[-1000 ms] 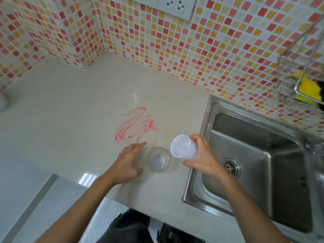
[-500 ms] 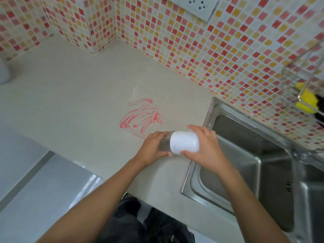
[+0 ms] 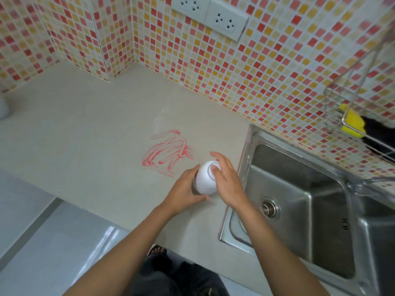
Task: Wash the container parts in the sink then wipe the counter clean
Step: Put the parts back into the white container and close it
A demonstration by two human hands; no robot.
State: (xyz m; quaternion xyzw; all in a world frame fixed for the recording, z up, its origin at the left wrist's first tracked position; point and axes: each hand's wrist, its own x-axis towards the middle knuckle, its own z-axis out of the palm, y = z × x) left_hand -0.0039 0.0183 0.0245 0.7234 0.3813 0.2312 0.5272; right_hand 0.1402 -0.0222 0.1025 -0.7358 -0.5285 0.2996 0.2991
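Note:
A white plastic cup [image 3: 205, 180] stands upside down on the beige counter [image 3: 85, 135], close to the sink's left rim [image 3: 245, 150]. It covers the clear container part, of which only a dark sliver shows at the cup's lower left. My left hand [image 3: 183, 193] curls round the lower left side of this stack. My right hand [image 3: 228, 182] holds the white cup from the right, thumb on its upturned base and fingers round the far side. Red smeared marks [image 3: 166, 154] lie on the counter just left of and behind the hands.
The steel sink has a drain [image 3: 269, 207] in its floor and a tap [image 3: 363, 186] at its right. A wire rack [image 3: 333, 107] on the tiled wall holds a yellow sponge [image 3: 351, 121]. Wall sockets [image 3: 210, 12] sit above. A pale object [image 3: 3, 107] stands at the far left edge.
My right hand turned the white cup over and brought it down onto the clear container. My left hand moved from the counter to grip the stack's lower side.

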